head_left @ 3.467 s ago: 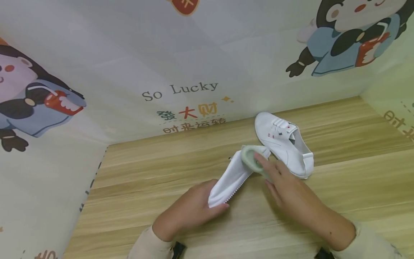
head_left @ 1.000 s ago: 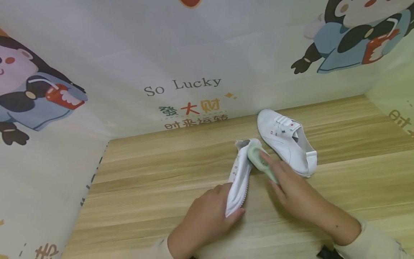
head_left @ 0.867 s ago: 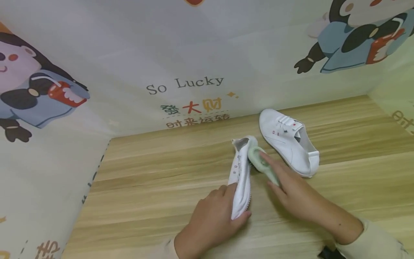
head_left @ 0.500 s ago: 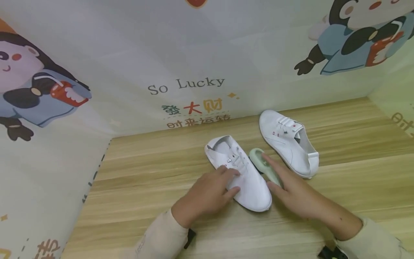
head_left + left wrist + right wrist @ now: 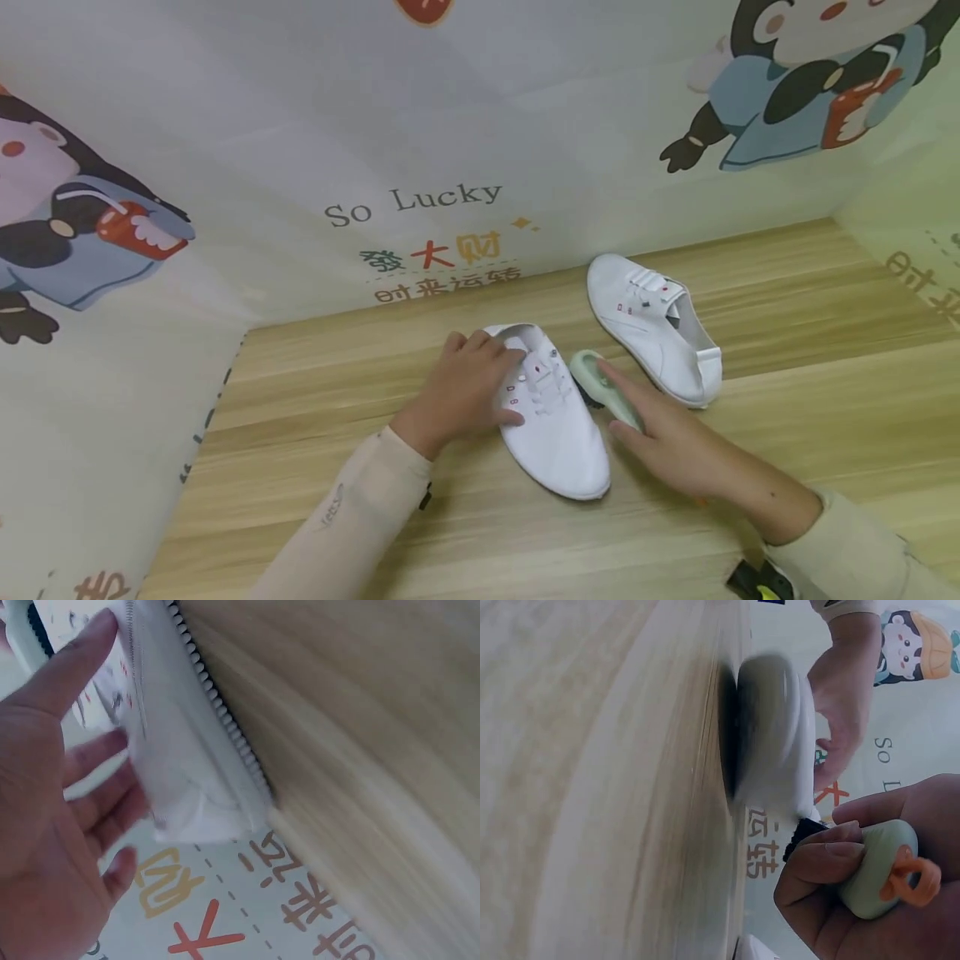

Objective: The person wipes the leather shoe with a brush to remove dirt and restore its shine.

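A white sneaker (image 5: 562, 450) stands on the wooden table, sole down, toe toward the person and heel away. My left hand (image 5: 468, 387) is at the sneaker's heel end, fingertips over the opening and thumb along its side. In the left wrist view, that hand's fingers (image 5: 101, 795) are spread loosely beside the upper, not wrapped round it. My right hand (image 5: 678, 450) holds a pale green shoe brush (image 5: 600, 379) with dark bristles, close against the sneaker's side. An orange loop (image 5: 911, 877) hangs from the brush's handle end in the right wrist view.
The other white sneaker (image 5: 652, 325) stands farther back on the right, close to the printed backdrop (image 5: 450, 108). Backdrop walls rise behind the wooden table (image 5: 315, 392) and at both sides. Wrist straps sit under both cream sleeves (image 5: 352, 500).
The sneaker was tilted on its side in the left hand with the brush against it; it then came down sole-first. The left hand let go and slid toward the heel. The right hand keeps the brush.
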`<action>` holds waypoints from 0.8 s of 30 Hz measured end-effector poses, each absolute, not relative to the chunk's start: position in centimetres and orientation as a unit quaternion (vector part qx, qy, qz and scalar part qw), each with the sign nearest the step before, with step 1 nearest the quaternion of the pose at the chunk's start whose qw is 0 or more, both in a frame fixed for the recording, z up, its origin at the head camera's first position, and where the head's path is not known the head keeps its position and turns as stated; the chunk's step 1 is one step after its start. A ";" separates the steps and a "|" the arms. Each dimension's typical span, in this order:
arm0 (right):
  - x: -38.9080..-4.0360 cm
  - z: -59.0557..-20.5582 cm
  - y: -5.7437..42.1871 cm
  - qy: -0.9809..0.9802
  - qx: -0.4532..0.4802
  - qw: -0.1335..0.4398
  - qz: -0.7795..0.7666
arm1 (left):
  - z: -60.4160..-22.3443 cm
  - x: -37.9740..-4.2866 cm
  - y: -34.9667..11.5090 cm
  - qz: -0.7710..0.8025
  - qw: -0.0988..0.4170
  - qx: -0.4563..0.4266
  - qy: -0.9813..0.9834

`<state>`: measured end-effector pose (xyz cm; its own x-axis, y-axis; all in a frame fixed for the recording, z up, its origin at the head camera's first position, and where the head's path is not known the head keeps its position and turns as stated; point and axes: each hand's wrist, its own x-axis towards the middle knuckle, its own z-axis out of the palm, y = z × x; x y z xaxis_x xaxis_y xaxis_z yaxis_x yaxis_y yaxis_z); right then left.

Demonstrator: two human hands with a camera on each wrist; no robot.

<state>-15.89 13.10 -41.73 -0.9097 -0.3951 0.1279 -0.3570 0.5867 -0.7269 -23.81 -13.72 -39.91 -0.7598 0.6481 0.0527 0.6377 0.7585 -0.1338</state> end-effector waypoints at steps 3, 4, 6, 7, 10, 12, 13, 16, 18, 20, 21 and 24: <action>-15.8 -41.6 13.0 0.893 -0.208 0.027 -0.398 | -39.8 -23.3 -14.0 0.096 0.085 -0.317 -0.940; -15.7 -41.6 13.0 0.893 -0.210 0.026 -0.398 | -39.8 -23.1 -14.1 0.105 0.087 -0.305 -0.943; -15.7 -41.6 13.0 0.893 -0.215 0.023 -0.394 | -39.8 -22.6 -14.3 0.118 0.084 -0.277 -0.950; -15.7 -41.6 12.9 0.893 -0.219 0.021 -0.392 | -39.8 -22.3 -14.3 0.124 0.084 -0.266 -0.952; -15.6 -41.5 12.9 0.896 -0.227 0.015 -0.381 | -39.6 -21.5 -14.4 0.129 0.083 -0.239 -0.959; -15.6 -41.4 12.9 0.903 -0.225 0.010 -0.366 | -39.6 -20.8 -14.4 0.123 0.091 -0.227 -0.962; -15.5 -41.3 12.9 0.906 -0.223 0.008 -0.360 | -39.7 -20.5 -14.4 0.114 0.098 -0.221 -0.963; -15.3 -41.2 12.8 0.915 -0.222 -0.004 -0.336 | -39.9 -19.3 -14.5 0.076 0.117 -0.202 -0.969; -15.1 -41.1 12.6 0.920 -0.231 -0.010 -0.318 | -40.0 -18.4 -14.4 0.043 0.120 -0.193 -0.973; -14.8 -41.0 12.4 0.922 -0.246 -0.015 -0.299 | -40.2 -17.7 -14.4 0.020 0.123 -0.190 -0.974; -14.7 -41.0 12.3 0.923 -0.253 -0.016 -0.291 | -40.2 -17.3 -14.4 0.010 0.123 -0.192 -0.974; -14.5 -41.1 12.3 0.926 -0.254 -0.022 -0.280 | -40.6 -16.3 -14.4 -0.008 0.141 -0.211 -0.967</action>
